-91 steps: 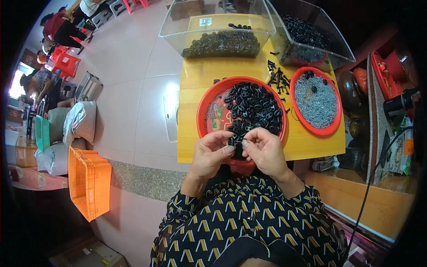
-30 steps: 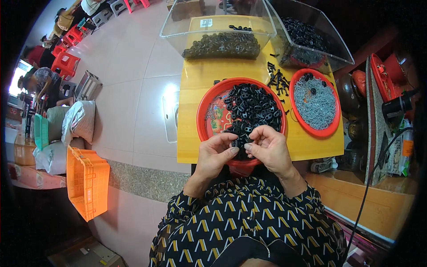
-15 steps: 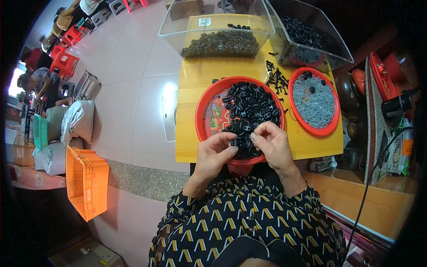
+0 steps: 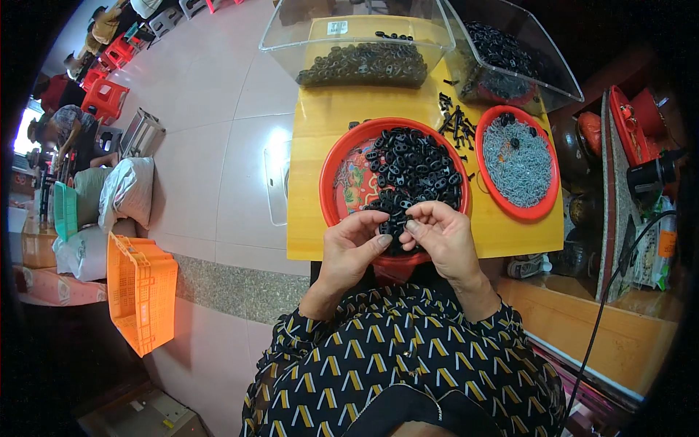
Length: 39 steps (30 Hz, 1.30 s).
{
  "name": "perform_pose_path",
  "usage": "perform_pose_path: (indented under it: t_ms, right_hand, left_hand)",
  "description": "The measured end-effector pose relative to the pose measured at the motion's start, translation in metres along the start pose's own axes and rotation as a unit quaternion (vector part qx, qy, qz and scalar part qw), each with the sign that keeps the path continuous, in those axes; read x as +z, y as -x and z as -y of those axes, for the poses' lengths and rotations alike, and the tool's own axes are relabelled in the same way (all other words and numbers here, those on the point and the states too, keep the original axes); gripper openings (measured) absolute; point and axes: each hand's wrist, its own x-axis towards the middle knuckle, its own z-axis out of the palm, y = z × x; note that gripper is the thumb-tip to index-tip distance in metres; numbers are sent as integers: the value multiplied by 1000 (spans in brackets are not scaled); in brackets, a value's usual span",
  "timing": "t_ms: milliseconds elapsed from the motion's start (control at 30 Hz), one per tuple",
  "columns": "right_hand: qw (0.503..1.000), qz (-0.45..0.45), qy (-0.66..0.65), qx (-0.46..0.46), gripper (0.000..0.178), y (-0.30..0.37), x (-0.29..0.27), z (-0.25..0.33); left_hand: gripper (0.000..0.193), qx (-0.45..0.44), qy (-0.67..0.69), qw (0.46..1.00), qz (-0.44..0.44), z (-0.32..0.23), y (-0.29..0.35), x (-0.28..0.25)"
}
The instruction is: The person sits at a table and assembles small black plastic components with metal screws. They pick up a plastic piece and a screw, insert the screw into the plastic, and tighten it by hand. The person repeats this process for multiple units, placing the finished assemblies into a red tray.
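Both my hands meet over the near side of a round red basin (image 4: 329,164) heaped with black oval plastic pieces (image 4: 415,164), each with two holes. The thumb and forefinger of my left hand (image 4: 351,246) curve around what looks like one of these black pieces, hard to tell from the heap behind it. Close beside, my right hand (image 4: 445,244) pinches something small at its fingertips, too small to name. To the right, a red tray (image 4: 526,213) holds many small silver screws (image 4: 517,164) with a few black pieces on top.
Dark bolts (image 4: 459,127) lie loose on the yellow table (image 4: 306,189). Two clear bins (image 4: 357,69) (image 4: 510,62) of black parts stand at the back. An orange crate (image 4: 142,295) is on the left floor, near white sacks (image 4: 129,191). Other people sit at far left.
My fingertips have come slightly closer together over the basin, the right hand shifting a little to the left. The whole view has tilted slightly; the basin and tray stay in place.
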Motion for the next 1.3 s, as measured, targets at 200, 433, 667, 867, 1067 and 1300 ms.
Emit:
perform_pose_path:
  t_ms: [200, 433, 667, 867, 1067, 1300]
  right_hand:
    - [999, -9, 33, 24, 8, 3, 5, 3]
    - [999, -11, 30, 11, 7, 4, 10, 0]
    - [999, -12, 36, 21, 7, 4, 10, 2]
    - [999, -10, 49, 21, 7, 4, 10, 3]
    - [999, -7, 51, 18, 7, 5, 12, 2]
    - [999, 6, 36, 19, 8, 5, 13, -1]
  left_hand:
    - [29, 25, -20, 999, 11, 2, 2, -2]
    - [28, 29, -19, 999, 15, 0, 2, 1]
    - [28, 27, -21, 999, 12, 1, 2, 1]
    - [28, 39, -72, 997, 5, 1, 4, 1]
    - [27, 47, -97, 994, 11, -3, 5, 5]
    - [27, 42, -80, 996, 10, 0, 4, 4]
